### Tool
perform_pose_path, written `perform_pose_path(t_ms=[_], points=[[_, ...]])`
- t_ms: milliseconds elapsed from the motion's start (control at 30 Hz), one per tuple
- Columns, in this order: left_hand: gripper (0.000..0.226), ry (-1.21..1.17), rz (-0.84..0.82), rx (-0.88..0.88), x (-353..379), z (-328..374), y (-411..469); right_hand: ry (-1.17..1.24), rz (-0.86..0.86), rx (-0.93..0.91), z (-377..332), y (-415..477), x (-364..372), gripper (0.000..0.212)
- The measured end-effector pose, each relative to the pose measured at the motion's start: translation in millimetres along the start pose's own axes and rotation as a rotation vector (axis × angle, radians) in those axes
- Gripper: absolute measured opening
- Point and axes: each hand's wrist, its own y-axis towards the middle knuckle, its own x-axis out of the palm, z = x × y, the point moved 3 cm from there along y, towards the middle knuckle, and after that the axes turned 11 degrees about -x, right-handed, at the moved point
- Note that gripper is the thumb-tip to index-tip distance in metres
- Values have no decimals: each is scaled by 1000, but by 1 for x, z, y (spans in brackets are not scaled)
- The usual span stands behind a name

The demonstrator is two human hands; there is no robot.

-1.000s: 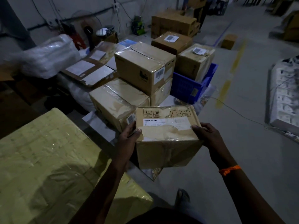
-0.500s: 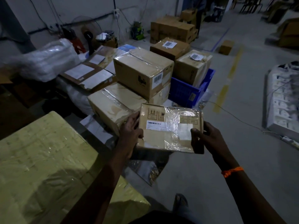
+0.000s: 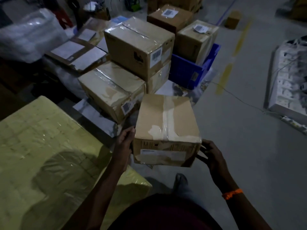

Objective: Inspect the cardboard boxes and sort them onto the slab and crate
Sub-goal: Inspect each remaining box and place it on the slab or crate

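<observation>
I hold a taped cardboard box (image 3: 167, 125) in front of me, its taped face up and its labelled side toward me. My left hand (image 3: 124, 143) grips its left edge and my right hand (image 3: 210, 155) holds its right lower corner. Beyond it, a marbled slab (image 3: 94, 115) carries a low box (image 3: 111, 87) and a stack of two boxes (image 3: 139, 47). A blue crate (image 3: 187, 70) to the right holds another box (image 3: 196, 39), with a labelled box (image 3: 169, 17) behind it.
A large yellow wrapped bundle (image 3: 49, 155) fills the lower left. Flat cardboard sheets (image 3: 74, 52) and a plastic-wrapped bundle (image 3: 29, 34) lie at the back left. A white stack (image 3: 289, 77) sits on the floor at right. A thin cable (image 3: 240, 100) crosses the grey floor.
I have turned the box over in both hands: the labelled face now points toward me and the taped face is up. The view has tilted downward.
</observation>
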Motion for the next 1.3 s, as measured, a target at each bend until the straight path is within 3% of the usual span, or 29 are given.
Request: perform_pose_path(t_ms=[133, 333, 700, 933, 1133, 1233, 1300], points=[[39, 153, 50, -33, -6, -31, 0, -57, 14, 103, 14, -5, 3, 31], [29, 263, 138, -48, -16, -66, -5, -164, 53, 146, 29, -5, 11, 25], [20, 331, 140, -80, -12, -48, 29, -189, 89, 106, 28, 24, 15, 14], [44, 496, 50, 33, 13, -16, 48, -348, -38, 27, 22, 64, 23, 45], [49, 708, 45, 53, 35, 14, 78, -497, -112, -79, 21, 91, 28, 52], [69, 1014, 160, 236, 48, 16, 79, -750, -99, -183, 19, 109, 40, 71], [69, 1172, 178, 460, 63, 20, 87, -948, -92, -382, 8, 127, 59, 72]])
